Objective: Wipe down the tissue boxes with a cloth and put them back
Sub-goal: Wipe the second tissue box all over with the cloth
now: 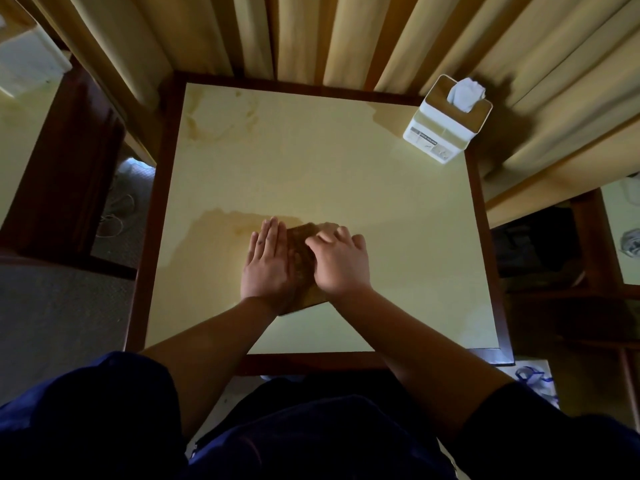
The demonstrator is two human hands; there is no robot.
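Note:
A brown tissue box (300,252) lies flat near the middle of the cream table (346,188). My left hand (268,263) lies against its left side with straight fingers. My right hand (341,263) sits on the box's right part, fingers curled over a light cloth (329,227) whose edge peeks out beyond the fingertips. Most of the brown box is hidden under both hands. A white tissue box (446,121) with a wooden lid and a tissue sticking up stands at the table's far right corner.
Beige curtains (311,36) hang right behind the table. A dark wood frame (149,237) edges the tabletop. A dark chair (62,161) stands to the left and another wooden piece (588,244) to the right. Cables lie on the carpet (117,216).

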